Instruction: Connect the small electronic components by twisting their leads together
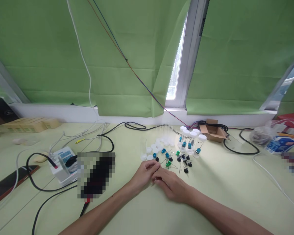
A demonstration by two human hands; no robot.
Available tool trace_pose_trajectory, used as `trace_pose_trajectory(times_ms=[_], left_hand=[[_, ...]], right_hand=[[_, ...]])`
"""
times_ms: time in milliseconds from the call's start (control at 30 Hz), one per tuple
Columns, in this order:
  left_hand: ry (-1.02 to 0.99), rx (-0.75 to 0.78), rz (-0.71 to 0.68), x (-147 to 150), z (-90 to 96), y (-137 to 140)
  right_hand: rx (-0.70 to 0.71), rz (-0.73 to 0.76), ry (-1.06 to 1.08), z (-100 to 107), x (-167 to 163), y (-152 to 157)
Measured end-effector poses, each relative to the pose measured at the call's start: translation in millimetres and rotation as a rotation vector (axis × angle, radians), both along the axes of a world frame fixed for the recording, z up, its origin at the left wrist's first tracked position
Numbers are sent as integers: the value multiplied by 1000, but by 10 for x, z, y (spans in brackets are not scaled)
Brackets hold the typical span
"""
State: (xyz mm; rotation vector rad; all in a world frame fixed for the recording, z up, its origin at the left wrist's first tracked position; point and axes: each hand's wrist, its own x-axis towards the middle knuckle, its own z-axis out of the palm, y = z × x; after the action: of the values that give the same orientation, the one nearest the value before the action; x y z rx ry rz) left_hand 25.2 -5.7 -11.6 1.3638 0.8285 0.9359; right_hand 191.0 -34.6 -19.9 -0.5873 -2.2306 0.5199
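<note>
My left hand (146, 170) and my right hand (171, 184) meet low over the table, fingertips together and closed in a pinch. Whatever they hold is mostly hidden; a thin metal rod (162, 162) shows beside the fingertips, and I cannot tell if it is gripped. Just beyond lie several small black knobs (186, 170), green pieces (168, 164) and blue pieces (163, 150), some with thin rods. White round caps (150, 157) lie near my left hand. To the right stand several clear capped tubes (197, 150) with blue pieces and rods inside.
Uncapped clear tubes (164, 132) stand at the back. A small open cardboard box (213, 133) sits behind the capped tubes. At left are a white power strip (63, 166), tangled cables (110, 140) and a blurred dark object (98, 178). A plastic bag (262, 133) lies far right.
</note>
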Motion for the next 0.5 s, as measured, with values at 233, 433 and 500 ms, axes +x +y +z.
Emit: trace_pose_trajectory(times_ms=[233, 433, 500], left_hand=[[3, 2, -4, -1, 15, -8], [-15, -22, 7, 4, 15, -18], [-15, -29, 6, 5, 19, -26]], right_hand=[[-2, -26, -10, -50, -8, 3], [66, -66, 7, -96, -23, 27], [83, -78, 14, -116, -25, 28]])
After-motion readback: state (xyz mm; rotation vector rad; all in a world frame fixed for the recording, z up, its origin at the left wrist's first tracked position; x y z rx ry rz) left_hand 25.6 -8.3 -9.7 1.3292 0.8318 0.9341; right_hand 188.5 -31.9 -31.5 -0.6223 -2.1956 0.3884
